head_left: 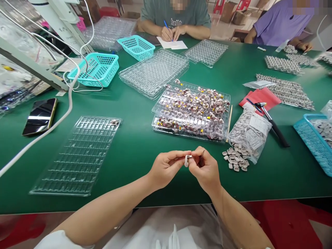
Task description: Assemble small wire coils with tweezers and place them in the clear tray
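Head camera: worn above the near edge of the tabletop (135,145), aimed forward and down.
Near edge: shown low in the view, from close by.
Left grip (165,168), right grip (206,169): looked down on from near.
Far edge: seen high up, from farther off.

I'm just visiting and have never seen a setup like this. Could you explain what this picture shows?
There is no machine here: the left hand and right hand belong to a person wearing a camera on the head. It looks forward and down. The fingers of both hands hold a small pale piece; something dark shows at the right hand, too small to make out.

On the green table, a clear tray lies to the left, near a phone. Ahead are stacked trays of small parts. To the right are loose pale pieces, a bag and a black-handled tool. Across the table, a person writes on paper.
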`<act>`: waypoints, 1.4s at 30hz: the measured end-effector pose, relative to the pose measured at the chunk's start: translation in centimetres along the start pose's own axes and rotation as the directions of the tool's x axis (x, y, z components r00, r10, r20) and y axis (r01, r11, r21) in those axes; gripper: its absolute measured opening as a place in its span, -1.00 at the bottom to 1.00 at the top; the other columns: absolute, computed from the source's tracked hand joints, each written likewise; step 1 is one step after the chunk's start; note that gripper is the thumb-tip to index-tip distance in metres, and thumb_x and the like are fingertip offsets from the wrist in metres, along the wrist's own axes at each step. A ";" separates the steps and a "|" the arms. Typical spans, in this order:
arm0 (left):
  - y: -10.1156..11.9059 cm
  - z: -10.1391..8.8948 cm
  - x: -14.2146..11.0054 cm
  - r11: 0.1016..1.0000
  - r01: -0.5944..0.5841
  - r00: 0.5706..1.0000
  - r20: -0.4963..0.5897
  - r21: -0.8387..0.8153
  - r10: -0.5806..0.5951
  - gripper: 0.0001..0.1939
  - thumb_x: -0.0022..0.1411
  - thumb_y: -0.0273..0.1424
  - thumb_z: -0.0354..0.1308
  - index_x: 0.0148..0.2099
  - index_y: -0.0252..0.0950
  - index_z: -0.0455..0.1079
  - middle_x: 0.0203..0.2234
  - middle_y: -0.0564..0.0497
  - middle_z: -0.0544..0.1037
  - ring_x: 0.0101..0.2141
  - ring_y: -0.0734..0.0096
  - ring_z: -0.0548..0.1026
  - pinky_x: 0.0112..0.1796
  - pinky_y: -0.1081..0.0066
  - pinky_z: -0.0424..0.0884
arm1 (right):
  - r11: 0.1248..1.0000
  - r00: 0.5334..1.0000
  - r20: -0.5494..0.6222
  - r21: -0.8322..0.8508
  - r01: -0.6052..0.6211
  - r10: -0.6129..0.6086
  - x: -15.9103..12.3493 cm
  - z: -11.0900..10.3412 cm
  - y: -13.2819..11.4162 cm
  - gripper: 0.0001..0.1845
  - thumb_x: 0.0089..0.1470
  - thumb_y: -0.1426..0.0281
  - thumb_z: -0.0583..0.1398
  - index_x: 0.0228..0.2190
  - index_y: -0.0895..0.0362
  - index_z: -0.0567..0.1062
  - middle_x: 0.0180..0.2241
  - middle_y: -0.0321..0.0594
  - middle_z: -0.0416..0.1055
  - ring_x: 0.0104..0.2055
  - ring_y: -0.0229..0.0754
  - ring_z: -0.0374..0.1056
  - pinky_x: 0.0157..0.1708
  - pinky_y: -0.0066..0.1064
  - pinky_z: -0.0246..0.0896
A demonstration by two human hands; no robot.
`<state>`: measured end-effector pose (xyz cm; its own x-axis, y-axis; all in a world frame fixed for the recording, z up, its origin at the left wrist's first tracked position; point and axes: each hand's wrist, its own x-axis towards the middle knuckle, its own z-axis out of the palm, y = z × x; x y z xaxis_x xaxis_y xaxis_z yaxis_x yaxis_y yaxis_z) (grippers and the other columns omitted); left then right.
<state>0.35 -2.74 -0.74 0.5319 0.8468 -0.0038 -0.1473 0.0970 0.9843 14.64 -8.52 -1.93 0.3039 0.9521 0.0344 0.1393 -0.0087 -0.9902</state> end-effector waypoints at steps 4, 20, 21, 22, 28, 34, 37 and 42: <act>-0.2 0.0 -0.1 1.000 0.009 1.000 0.000 -0.017 -0.009 -0.80 0.17 -0.49 0.25 -0.13 -0.26 0.59 -0.32 -0.03 0.68 -0.29 0.33 0.64 -0.21 0.48 0.57 | 1.000 1.000 0.001 0.013 0.006 -0.006 -0.1 0.0 -0.1 -0.94 0.03 0.47 0.17 -0.43 0.09 0.35 -0.52 -0.38 0.24 -0.55 -0.35 0.15 -0.54 -0.47 0.11; -0.4 -0.1 0.1 0.994 -0.048 0.999 0.025 0.096 0.046 -0.80 0.19 -0.49 0.21 -0.13 -0.33 0.58 -0.31 -0.08 0.68 -0.31 0.31 0.64 -0.23 0.45 0.59 | 0.999 1.000 0.006 0.051 0.016 -0.016 0.0 -0.1 -0.2 -0.90 0.02 0.52 0.16 -0.46 0.09 0.36 -0.53 -0.39 0.22 -0.54 -0.34 0.16 -0.53 -0.46 0.08; -0.4 -0.2 0.1 0.994 -0.046 0.999 0.030 0.103 0.043 -0.80 0.19 -0.49 0.21 -0.13 -0.33 0.58 -0.31 -0.08 0.68 -0.31 0.31 0.64 -0.23 0.45 0.59 | 0.998 1.000 0.008 0.057 0.019 -0.019 0.0 -0.1 -0.2 -0.90 0.02 0.52 0.16 -0.46 0.09 0.36 -0.53 -0.39 0.22 -0.53 -0.34 0.16 -0.53 -0.46 0.08; -0.4 -0.2 0.0 0.993 -0.042 0.999 0.034 0.109 0.038 -0.80 0.19 -0.48 0.21 -0.13 -0.33 0.58 -0.30 -0.08 0.68 -0.31 0.31 0.64 -0.23 0.45 0.58 | 0.998 1.000 0.011 0.060 0.020 -0.021 0.0 -0.1 -0.2 -0.90 0.02 0.52 0.16 -0.47 0.09 0.35 -0.52 -0.39 0.22 -0.53 -0.34 0.16 -0.53 -0.46 0.08; -0.4 -0.1 -0.2 0.993 0.051 0.999 0.012 0.104 -0.052 -0.79 0.19 -0.40 0.24 -0.13 -0.31 0.59 -0.27 -0.10 0.67 -0.27 0.24 0.63 -0.18 0.36 0.57 | 0.998 0.999 0.017 0.054 -0.032 0.031 0.2 -0.2 -0.1 -0.90 0.01 0.49 0.17 -0.49 0.10 0.34 -0.54 -0.39 0.21 -0.55 -0.34 0.14 -0.54 -0.45 0.07; -0.4 0.1 0.4 0.990 0.144 0.990 0.008 0.003 -0.144 -0.76 0.15 -0.35 0.28 -0.13 -0.32 0.57 -0.27 -0.11 0.66 -0.24 0.22 0.62 -0.15 0.32 0.55 | 0.991 0.991 0.053 0.042 -0.126 0.123 0.7 -0.7 0.3 -0.93 0.01 0.45 0.19 -0.48 0.11 0.36 -0.55 -0.39 0.21 -0.54 -0.35 0.11 -0.53 -0.46 0.05; -0.1 0.1 0.6 0.989 0.144 0.989 0.042 -0.008 -0.144 -0.74 0.17 -0.34 0.27 -0.10 -0.31 0.56 -0.25 -0.10 0.66 -0.24 0.25 0.61 -0.16 0.34 0.55 | 0.990 0.988 0.072 0.039 -0.139 0.136 0.9 -0.9 0.2 -0.93 0.03 0.42 0.19 -0.47 0.11 0.39 -0.55 -0.39 0.19 -0.53 -0.35 0.08 -0.53 -0.47 0.03; 0.2 -0.5 0.9 0.972 0.216 0.976 0.033 -0.096 -0.214 -0.75 0.13 -0.34 0.30 -0.14 -0.33 0.56 -0.32 -0.08 0.66 -0.30 0.28 0.60 -0.19 0.33 0.54 | 0.990 0.980 0.147 0.033 -0.139 0.133 0.8 -1.4 -0.6 -0.90 0.08 0.34 0.21 -0.35 0.12 0.48 -0.54 -0.38 0.19 -0.54 -0.34 0.07 -0.55 -0.47 0.02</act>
<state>0.39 -1.65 -0.61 0.5781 0.7888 -0.2088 -0.1079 0.3275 0.9387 16.14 -8.15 -1.14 0.1777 0.9770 -0.1178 0.0647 -0.1311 -0.9893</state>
